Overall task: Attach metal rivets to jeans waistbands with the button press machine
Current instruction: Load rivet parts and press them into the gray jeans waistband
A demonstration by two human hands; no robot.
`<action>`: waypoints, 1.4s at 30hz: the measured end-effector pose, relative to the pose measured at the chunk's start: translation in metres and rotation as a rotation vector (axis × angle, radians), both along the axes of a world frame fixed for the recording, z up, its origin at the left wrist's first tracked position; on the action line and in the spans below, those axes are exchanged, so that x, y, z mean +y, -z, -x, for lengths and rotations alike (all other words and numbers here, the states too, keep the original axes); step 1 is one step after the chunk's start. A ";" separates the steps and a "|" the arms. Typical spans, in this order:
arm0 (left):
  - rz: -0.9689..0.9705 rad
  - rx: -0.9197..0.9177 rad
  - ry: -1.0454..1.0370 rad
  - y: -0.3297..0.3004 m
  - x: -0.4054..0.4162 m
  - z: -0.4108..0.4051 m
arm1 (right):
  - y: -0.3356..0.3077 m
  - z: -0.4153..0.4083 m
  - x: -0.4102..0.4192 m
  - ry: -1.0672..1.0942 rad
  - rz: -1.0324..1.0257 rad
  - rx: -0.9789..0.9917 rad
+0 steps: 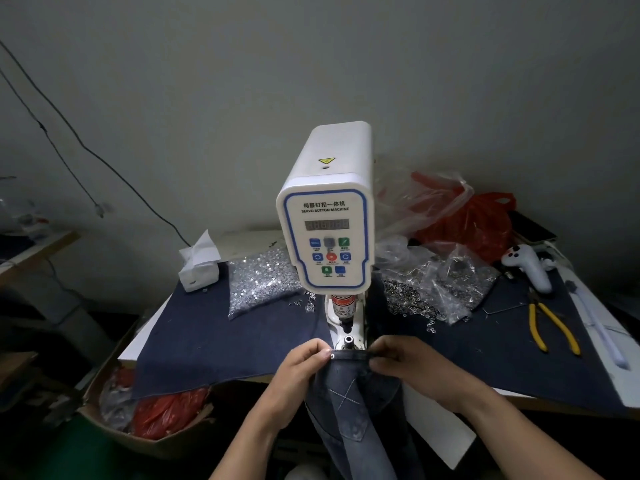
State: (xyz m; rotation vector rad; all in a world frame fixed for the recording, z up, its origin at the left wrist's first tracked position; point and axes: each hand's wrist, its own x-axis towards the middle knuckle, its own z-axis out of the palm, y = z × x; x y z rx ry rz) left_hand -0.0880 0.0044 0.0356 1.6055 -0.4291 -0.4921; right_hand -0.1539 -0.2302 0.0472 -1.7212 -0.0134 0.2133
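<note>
Denim-covered bench (194,327), press (327,216) centred. Waistband (349,356) is stretched just before the die (348,339), pinched by left hand (304,367) and right hand (403,358). One rivet (332,356) is set. Denim judged soft, floppy; best gripped taut either side of the mark.

The button press machine (327,216) stands upright at the table's middle, blocking straight reach to the rear. To its left, a bag of rivets (258,282) and a tissue box (200,265) leave bare denim cloth (214,334) nearer. To its right, bagged rings (429,292) and yellow pliers (550,327) crowd the surface.
</note>
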 end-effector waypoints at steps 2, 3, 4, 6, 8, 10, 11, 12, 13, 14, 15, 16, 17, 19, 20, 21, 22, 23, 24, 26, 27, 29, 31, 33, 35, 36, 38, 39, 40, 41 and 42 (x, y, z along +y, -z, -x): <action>-0.022 -0.009 -0.075 0.003 -0.006 -0.005 | 0.003 -0.010 0.001 0.024 0.011 0.032; -0.036 -0.011 -0.106 0.005 -0.008 -0.008 | 0.003 -0.015 0.001 0.028 0.025 0.045; -0.053 -0.014 -0.130 0.007 -0.010 -0.010 | 0.004 -0.019 0.001 0.032 0.032 0.058; -0.075 -0.016 -0.166 0.011 -0.014 -0.014 | 0.006 -0.027 -0.001 0.036 0.048 0.076; -0.072 -0.014 -0.188 0.016 -0.017 -0.017 | 0.009 -0.033 -0.002 0.037 0.064 0.087; -0.073 -0.021 -0.189 0.021 -0.019 -0.019 | 0.014 -0.037 -0.002 0.043 0.051 0.104; -0.076 -0.026 -0.189 0.024 -0.019 -0.020 | 0.016 -0.038 -0.003 0.045 0.039 0.115; -0.078 -0.027 -0.189 0.026 -0.019 -0.021 | 0.017 -0.038 -0.003 0.047 0.028 0.122; -0.078 -0.025 -0.185 0.028 -0.019 -0.022 | 0.018 -0.038 -0.004 0.048 0.019 0.127; -0.078 -0.020 -0.180 0.030 -0.019 -0.022 | 0.019 -0.038 -0.004 0.048 0.012 0.129; -0.077 -0.014 -0.177 0.031 -0.019 -0.023 | 0.020 -0.038 -0.005 0.048 0.003 0.132; -0.075 -0.011 -0.176 0.031 -0.020 -0.023 | 0.020 -0.039 -0.005 0.050 -0.005 0.133; -0.071 -0.010 -0.177 0.032 -0.020 -0.024 | 0.020 -0.039 -0.006 0.054 -0.009 0.132; -0.064 -0.006 -0.183 0.034 -0.021 -0.024 | 0.021 -0.040 -0.006 0.063 -0.011 0.125; -0.061 -0.003 -0.183 0.035 -0.021 -0.025 | 0.022 -0.040 -0.006 0.065 -0.016 0.125; -0.057 0.002 -0.180 0.036 -0.021 -0.025 | 0.022 -0.040 -0.006 0.064 -0.024 0.127; -0.051 0.005 -0.175 0.038 -0.021 -0.026 | 0.023 -0.039 -0.005 0.063 -0.029 0.129; -0.047 0.006 -0.170 0.039 -0.020 -0.027 | 0.023 -0.039 -0.005 0.062 -0.031 0.130; -0.047 0.004 -0.166 0.041 -0.020 -0.027 | 0.023 -0.039 -0.006 0.063 -0.033 0.131; -0.061 -0.001 -0.164 0.043 -0.019 -0.029 | 0.024 -0.039 -0.006 0.068 -0.034 0.134; -0.066 -0.004 -0.164 0.045 -0.019 -0.030 | 0.025 -0.038 -0.006 0.070 -0.037 0.137; -0.070 -0.015 -0.161 0.047 -0.020 -0.030 | 0.028 -0.038 -0.007 0.074 -0.047 0.143; -0.069 -0.019 -0.164 0.047 -0.021 -0.030 | 0.029 -0.038 -0.008 0.077 -0.045 0.147; -0.057 -0.002 -0.166 0.046 -0.021 -0.030 | 0.030 -0.038 -0.007 0.083 -0.051 0.148; -0.043 0.003 -0.163 0.045 -0.021 -0.029 | 0.029 -0.038 -0.007 0.088 -0.056 0.144; -0.040 0.003 -0.163 0.045 -0.021 -0.029 | 0.029 -0.038 -0.006 0.089 -0.055 0.142; -0.038 0.014 -0.161 0.046 -0.020 -0.029 | 0.028 -0.037 -0.006 0.088 -0.054 0.143; -0.037 0.021 -0.161 0.047 -0.020 -0.029 | 0.028 -0.037 -0.006 0.087 -0.055 0.143; -0.037 0.025 -0.160 0.048 -0.020 -0.030 | 0.028 -0.036 -0.006 0.086 -0.055 0.143; -0.036 0.024 -0.158 0.049 -0.019 -0.030 | 0.028 -0.037 -0.007 0.088 -0.053 0.140; -0.034 0.024 -0.155 0.050 -0.019 -0.031 | 0.028 -0.037 -0.007 0.089 -0.051 0.137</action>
